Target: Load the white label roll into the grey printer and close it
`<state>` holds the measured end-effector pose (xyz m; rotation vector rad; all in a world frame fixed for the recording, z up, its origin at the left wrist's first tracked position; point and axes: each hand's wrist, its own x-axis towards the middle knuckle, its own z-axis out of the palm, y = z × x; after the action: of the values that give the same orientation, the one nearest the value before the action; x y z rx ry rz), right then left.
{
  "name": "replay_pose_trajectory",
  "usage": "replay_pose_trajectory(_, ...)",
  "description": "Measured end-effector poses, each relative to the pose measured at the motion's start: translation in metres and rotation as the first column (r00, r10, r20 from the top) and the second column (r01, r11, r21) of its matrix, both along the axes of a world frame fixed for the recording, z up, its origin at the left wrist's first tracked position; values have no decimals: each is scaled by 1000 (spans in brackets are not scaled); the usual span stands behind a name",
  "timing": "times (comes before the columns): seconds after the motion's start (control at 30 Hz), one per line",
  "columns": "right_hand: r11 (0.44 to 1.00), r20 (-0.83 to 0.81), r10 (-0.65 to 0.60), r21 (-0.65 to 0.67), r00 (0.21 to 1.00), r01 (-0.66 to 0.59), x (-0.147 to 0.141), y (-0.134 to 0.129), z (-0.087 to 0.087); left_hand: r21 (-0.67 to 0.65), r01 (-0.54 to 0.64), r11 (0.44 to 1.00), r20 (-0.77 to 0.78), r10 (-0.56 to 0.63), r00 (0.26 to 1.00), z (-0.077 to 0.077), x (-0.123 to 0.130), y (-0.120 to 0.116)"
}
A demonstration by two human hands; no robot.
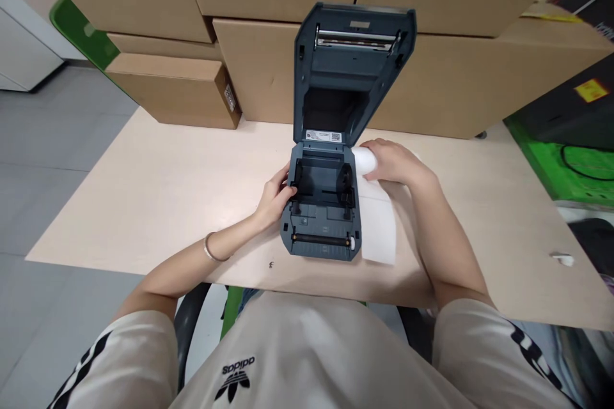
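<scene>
A dark grey label printer (pixel 323 211) stands on the table with its lid (pixel 352 70) raised and its inner compartment exposed. My left hand (pixel 274 199) grips the printer's left side, with the thumb over the rim. On the other side, my right hand (pixel 389 160) is closed round a white paper roll (pixel 364 160) beside the printer. A strip of white paper (pixel 378 223) hangs down from the roll and lies flat along the printer's right side.
Large cardboard boxes (pixel 268 70) line the back of the wooden table (pixel 144 204). A smaller box (pixel 173 92) lies at the back left. On the right are a small white object (pixel 563 259) and a green surface (pixel 585 169) with a black cable.
</scene>
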<state>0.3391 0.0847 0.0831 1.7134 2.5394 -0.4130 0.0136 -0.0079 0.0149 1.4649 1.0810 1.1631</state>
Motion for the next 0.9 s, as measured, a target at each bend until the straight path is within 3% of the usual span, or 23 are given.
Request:
replay_pose_trajectory(0.1, 999, -28, 18, -46, 999, -19, 15, -5, 15, 7, 4, 1000, 22, -4, 1000, -2, 0, 0)
replay_pose_trajectory(0.27, 993, -180, 31, -105, 983, -51, 48, -36, 62, 27, 16, 999, 28, -17, 999, -7, -1, 1)
replay_pose_trajectory(0.33, 996, -255, 40, -66, 966, -59, 46, -53, 77, 24, 17, 1000, 22, -17, 1000, -8, -2, 1)
replay_pose_trajectory(0.43, 994, -405, 75, 105, 911, -35, 20, -71, 86, 32, 24, 999, 25, -25, 999, -7, -3, 1)
replay_pose_trajectory(0.53, 962, -532, 167, 274, 830, -18, -20, -76, 78, 25, 43, 999, 1, -43, 999, -4, -2, 1)
replay_pose_trajectory(0.63, 944, -551, 249, 321, 796, -73, -51, -70, 60, 12, 44, 999, -25, -44, 999, -1, -1, 0)
replay_pose_trajectory(0.73, 942, -495, 273, 311, 825, -125, -63, -62, 42, 19, 18, 1000, -22, -17, 1000, -1, 1, 1)
replay_pose_trajectory(0.9, 961, -464, 184, 269, 867, -60, -63, -51, 27, 12, 17, 1000, -34, -16, 999, -1, 1, 1)
